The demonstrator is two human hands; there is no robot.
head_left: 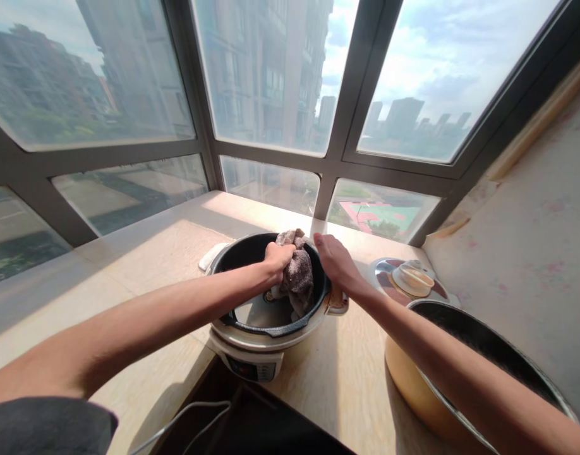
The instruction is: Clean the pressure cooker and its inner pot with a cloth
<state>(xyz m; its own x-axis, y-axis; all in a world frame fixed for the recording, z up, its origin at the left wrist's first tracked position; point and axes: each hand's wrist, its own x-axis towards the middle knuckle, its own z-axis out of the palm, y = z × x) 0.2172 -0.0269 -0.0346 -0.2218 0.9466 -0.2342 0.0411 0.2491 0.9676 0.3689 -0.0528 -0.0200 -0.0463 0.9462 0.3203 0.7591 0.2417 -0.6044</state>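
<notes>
An electric pressure cooker [245,346] with a pale body stands without its lid on the windowsill counter. Inside it is a dark inner pot [237,251], its bottom catching the light. My left hand [277,258] is closed on a bunched grey-brown cloth [299,272], which hangs down into the pot along its right side. At the cooker's right rim, my right hand [336,260] is closed against the edge with the thumb side up; most of its fingers are hidden from view.
To the right stands a large yellowish pot [400,368] with a dark inside, partly behind my right forearm. A round lid with a pale knob [413,277] lies behind it. A white cord [195,411] runs below the cooker. Windows [271,76] surround the counter [124,297].
</notes>
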